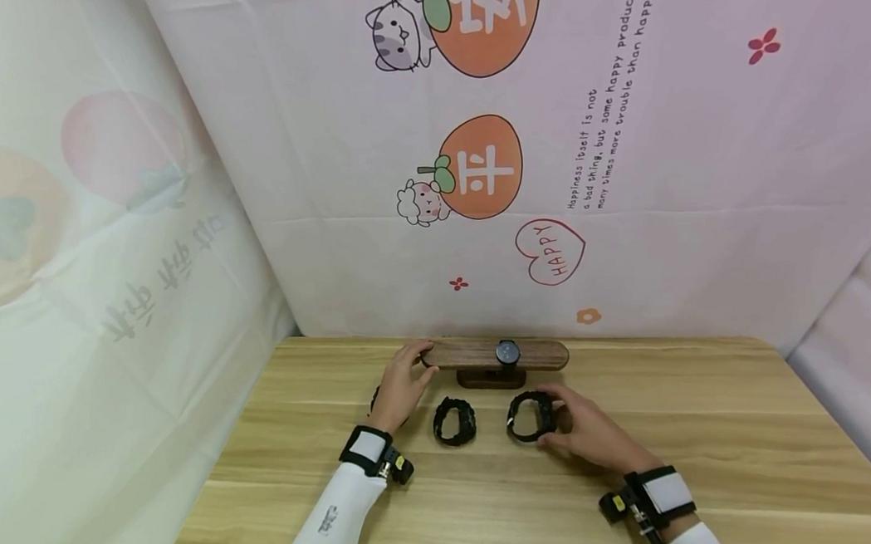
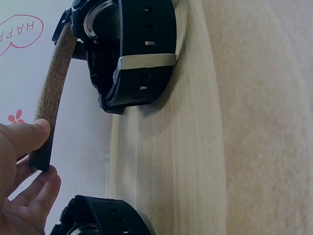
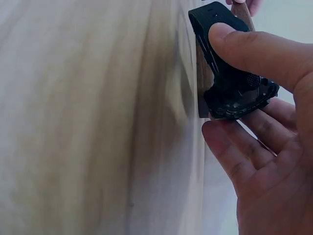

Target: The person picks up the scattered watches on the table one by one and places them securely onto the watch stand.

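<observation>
Wood table lies beneath. Left hand pinches the stand at its end; right hand pinches a watch, which a loosened grip could let slip.

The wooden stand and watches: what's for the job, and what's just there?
For the job, probably:
wooden stand, in the left hand
held watch, in the right hand
mounted watch on the stand
loose watch between the hands
half-hidden watch

Just there:
printed cloth
wrist cameras
</observation>
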`<state>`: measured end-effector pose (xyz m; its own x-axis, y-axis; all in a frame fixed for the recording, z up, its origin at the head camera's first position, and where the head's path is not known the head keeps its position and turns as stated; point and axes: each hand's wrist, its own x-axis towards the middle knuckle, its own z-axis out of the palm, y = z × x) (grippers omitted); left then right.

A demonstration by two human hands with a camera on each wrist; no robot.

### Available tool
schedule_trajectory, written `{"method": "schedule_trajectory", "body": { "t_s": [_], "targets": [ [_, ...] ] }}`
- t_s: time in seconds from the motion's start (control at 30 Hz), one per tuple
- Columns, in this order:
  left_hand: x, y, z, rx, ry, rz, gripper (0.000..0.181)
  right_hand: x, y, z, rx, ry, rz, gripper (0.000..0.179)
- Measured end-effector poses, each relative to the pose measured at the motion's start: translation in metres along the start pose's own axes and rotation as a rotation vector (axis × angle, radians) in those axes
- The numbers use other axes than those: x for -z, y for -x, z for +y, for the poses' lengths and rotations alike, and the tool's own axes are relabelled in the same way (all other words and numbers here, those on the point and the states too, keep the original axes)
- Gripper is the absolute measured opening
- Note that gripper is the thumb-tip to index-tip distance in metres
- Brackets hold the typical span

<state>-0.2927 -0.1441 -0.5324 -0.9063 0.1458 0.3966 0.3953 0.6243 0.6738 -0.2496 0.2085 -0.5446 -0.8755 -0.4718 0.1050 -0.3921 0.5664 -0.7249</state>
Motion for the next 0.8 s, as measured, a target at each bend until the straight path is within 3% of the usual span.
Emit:
{"method": "schedule_trajectory", "body": {
  "t_s": [0.1, 0.4, 0.8],
  "targets": [
    [-0.0002, 0.0002, 0.0, -0.001, 0.0, 0.0, 0.049, 0.0015, 0.0004, -0.0016, -0.004, -0.05, 0.001, 0.083],
    [0.0004, 0.0013, 0.0007, 0.02, 0.011, -0.009, 0.049, 0.0028, 0.0017, -0.0075, 0.049, 0.096, 0.076, 0.081],
    [0.0011, 0.0008, 0.0005, 0.02, 0.006, -0.014, 0.049, 0.0037, 0.0006, -0.0078, 0.084, 0.109, 0.092, 0.08]
  ]
}}
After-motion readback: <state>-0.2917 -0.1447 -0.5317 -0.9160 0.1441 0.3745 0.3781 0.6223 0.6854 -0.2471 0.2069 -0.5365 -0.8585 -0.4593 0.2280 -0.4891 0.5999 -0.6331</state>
